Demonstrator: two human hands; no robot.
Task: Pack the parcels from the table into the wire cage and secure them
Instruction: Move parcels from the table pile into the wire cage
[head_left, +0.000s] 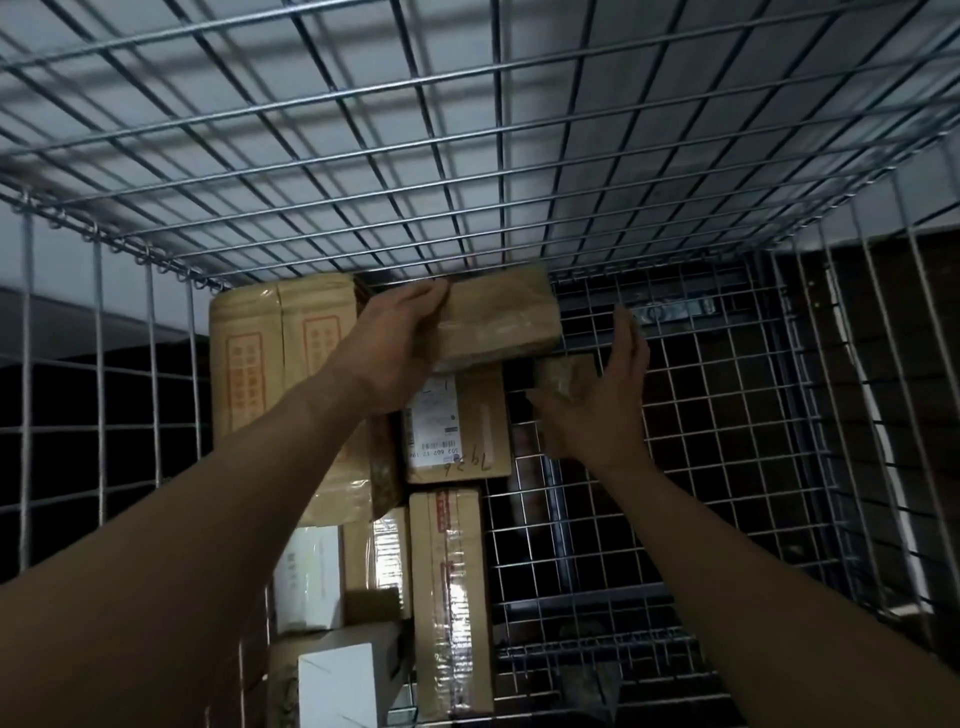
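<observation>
I look into a wire cage (675, 493) with both arms reaching inside. My left hand (395, 348) grips the left end of a taped brown parcel (498, 317), held high at the cage's far end. Just below and to the right, a small brown parcel (563, 376) lies against the palm of my right hand (602, 395), whose fingers are straight and point upward. Several cardboard parcels are stacked along the left side, among them a tall box with orange print (275, 364) and a box with a white shipping label (457, 431).
The wire mesh lid (467, 130) spans overhead. A tape-wrapped long box (452, 597) and white boxes (332, 670) fill the near left. The right half of the cage shows bare mesh floor (649, 571). Mesh walls close in on both sides.
</observation>
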